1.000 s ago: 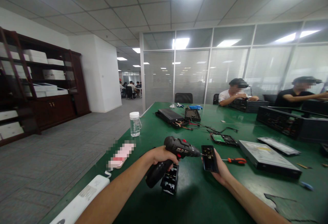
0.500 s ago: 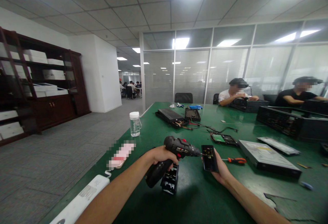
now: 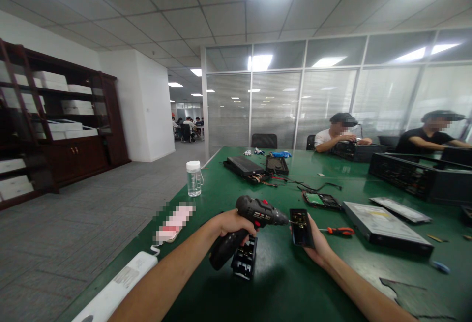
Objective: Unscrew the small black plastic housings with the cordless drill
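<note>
My left hand (image 3: 238,224) is wrapped round the grip of a black and red cordless drill (image 3: 260,211), which points right. The drill's bit meets the face of a small black rectangular case (image 3: 300,226) with brassy metal parts inside. My right hand (image 3: 319,243) holds that case tilted up, fingers behind it and along its right edge. Below the drill, a black plastic tray with several compartments (image 3: 244,260) lies on the green table (image 3: 280,287). An orange and black screwdriver (image 3: 341,231) lies just beyond my right wrist, its shaft partly hidden.
Left of my arm are a white power strip (image 3: 129,275), a blurred pink phone (image 3: 176,223) and a water bottle (image 3: 194,179). A silver disc drive (image 3: 387,226), a green circuit board piece (image 3: 320,199) and a black power unit (image 3: 245,167) lie beyond. Two people work at black computer cases (image 3: 424,174).
My hands, the drill and the case stay almost in place. Across the table, the co-worker in white has shifted a hand slightly, and the one in black has moved an arm.
</note>
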### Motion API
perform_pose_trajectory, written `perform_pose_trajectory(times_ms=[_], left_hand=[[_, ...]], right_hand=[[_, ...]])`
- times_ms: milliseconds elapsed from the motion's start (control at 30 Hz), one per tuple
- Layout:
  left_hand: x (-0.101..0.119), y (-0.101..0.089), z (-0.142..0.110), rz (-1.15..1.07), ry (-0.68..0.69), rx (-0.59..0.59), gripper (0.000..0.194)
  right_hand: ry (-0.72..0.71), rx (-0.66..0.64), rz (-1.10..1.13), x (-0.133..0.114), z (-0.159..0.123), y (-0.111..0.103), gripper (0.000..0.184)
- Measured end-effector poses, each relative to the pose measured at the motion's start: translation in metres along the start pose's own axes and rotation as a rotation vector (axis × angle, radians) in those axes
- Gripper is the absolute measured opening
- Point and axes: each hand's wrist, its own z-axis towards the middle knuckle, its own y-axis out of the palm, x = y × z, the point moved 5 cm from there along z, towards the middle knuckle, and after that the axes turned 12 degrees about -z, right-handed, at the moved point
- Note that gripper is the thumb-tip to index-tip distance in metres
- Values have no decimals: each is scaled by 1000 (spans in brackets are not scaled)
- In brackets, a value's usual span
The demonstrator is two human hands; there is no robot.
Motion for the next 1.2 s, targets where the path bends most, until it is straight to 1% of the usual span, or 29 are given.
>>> perform_pose_trajectory(times_ms=[367, 533, 767, 933, 1067, 1200], left_hand=[[-1, -1, 0, -5, -24, 6, 25], [-1, 0, 0, -35, -13, 16, 28], [-1, 2, 0, -42, -5, 6, 27], [1, 5, 0, -61, -1, -11, 26], [3, 8, 0, -66, 13, -47, 23], [4, 9, -1, -70, 22, -60, 22]], right_hand=[[-4, -3, 1, -1, -3, 2, 33], [-7, -5, -1, -1, -1, 1, 34], [-5, -6, -12, 0, 1, -2, 35], [-29, -4, 24, -2, 2, -1, 31], [-17, 12, 53, -4, 0, 0, 27], [-11, -8, 68, -5, -2, 2, 26]])
